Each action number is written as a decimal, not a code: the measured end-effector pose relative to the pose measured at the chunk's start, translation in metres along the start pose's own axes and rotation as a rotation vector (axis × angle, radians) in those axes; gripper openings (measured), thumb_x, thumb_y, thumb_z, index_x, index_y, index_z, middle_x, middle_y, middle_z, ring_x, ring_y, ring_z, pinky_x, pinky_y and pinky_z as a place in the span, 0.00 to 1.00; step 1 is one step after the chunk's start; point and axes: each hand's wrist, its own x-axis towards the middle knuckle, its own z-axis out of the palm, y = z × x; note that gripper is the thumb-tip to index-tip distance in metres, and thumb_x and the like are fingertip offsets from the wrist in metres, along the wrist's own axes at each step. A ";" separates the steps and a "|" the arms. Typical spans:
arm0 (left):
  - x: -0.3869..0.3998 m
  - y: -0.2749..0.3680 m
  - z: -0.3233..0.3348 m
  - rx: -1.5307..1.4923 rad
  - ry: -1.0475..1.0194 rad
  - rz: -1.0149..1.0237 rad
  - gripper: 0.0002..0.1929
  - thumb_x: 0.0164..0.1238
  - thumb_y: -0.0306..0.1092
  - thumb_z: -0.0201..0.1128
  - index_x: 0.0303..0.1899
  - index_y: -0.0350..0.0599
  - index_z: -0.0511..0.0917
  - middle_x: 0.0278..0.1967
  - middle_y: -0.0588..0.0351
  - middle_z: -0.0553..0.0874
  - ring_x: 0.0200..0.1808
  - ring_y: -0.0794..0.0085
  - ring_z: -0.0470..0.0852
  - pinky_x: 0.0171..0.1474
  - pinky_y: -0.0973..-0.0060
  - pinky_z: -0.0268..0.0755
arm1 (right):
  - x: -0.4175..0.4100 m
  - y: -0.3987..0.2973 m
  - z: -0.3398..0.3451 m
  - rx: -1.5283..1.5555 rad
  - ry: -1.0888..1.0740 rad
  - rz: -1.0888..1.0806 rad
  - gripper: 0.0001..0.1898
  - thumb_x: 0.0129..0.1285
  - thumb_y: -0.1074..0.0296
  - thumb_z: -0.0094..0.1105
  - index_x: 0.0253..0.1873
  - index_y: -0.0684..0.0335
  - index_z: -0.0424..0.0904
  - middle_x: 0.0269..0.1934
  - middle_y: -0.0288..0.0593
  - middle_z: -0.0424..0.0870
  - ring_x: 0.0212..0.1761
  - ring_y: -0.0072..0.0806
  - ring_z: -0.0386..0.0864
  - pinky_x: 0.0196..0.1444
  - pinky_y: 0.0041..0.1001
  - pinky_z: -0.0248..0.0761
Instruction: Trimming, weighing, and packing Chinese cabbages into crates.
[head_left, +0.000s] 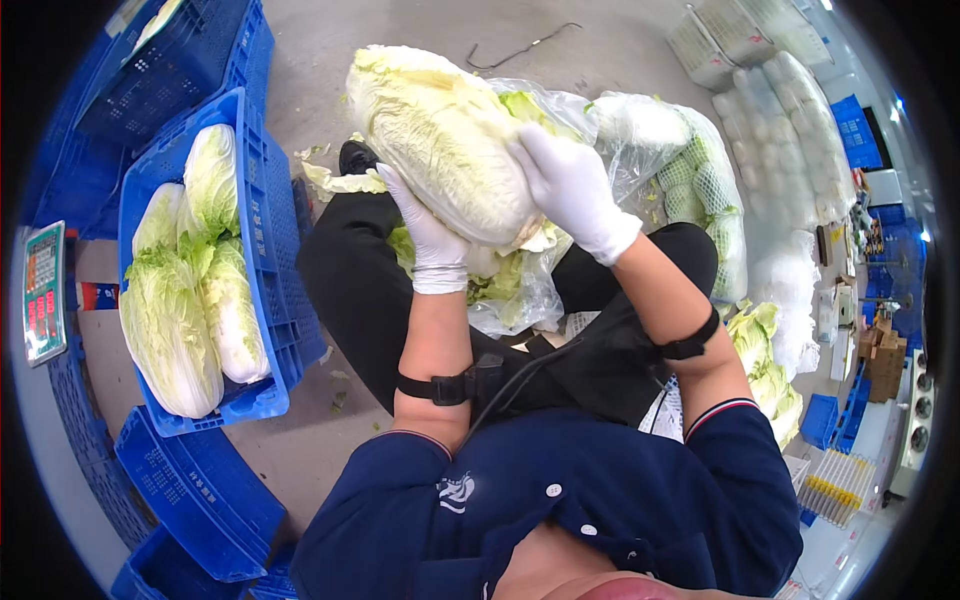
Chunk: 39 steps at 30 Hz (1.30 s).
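Note:
A large napa cabbage (442, 142) is held up over my lap, its white base towards me. My left hand (427, 225), in a white glove, supports its lower left side with the thumb against the leaves. My gloved right hand (570, 180) is at its right side near the base, fingers bent against it; whether they grip is blurred. Below the cabbage, between my legs, lie loose leaves (499, 281) and clear plastic film (536, 300). At my left stands a blue plastic crate (277, 225) with several napa cabbages (172, 330) in it.
Net-wrapped cabbages (701, 172) in plastic lie beyond my right knee. Cabbage leaves (761, 375) are beside my right arm. More blue crates (202, 495) stand at the left, near a scale display (45, 292). A dark hooked rod (521, 51) lies on the floor ahead.

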 end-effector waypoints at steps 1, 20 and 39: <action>0.000 -0.002 -0.001 -0.011 0.047 0.004 0.40 0.68 0.70 0.45 0.72 0.54 0.56 0.70 0.55 0.64 0.70 0.61 0.64 0.72 0.62 0.58 | -0.007 0.001 -0.002 0.046 0.000 -0.080 0.04 0.66 0.68 0.57 0.38 0.60 0.73 0.23 0.50 0.77 0.24 0.48 0.78 0.25 0.37 0.70; 0.005 -0.014 0.022 0.427 0.031 -0.167 0.48 0.61 0.75 0.49 0.73 0.46 0.55 0.72 0.49 0.62 0.70 0.50 0.62 0.71 0.47 0.54 | 0.031 0.122 -0.058 1.573 -0.333 0.644 0.36 0.70 0.35 0.41 0.74 0.52 0.56 0.69 0.41 0.66 0.68 0.31 0.67 0.65 0.38 0.66; 0.039 -0.091 -0.089 0.057 0.213 -0.709 0.46 0.63 0.70 0.52 0.73 0.48 0.53 0.72 0.49 0.62 0.70 0.55 0.64 0.71 0.57 0.59 | -0.153 0.411 0.197 -0.195 -0.802 0.600 0.13 0.60 0.67 0.52 0.48 0.62 0.80 0.39 0.56 0.85 0.41 0.51 0.84 0.44 0.43 0.77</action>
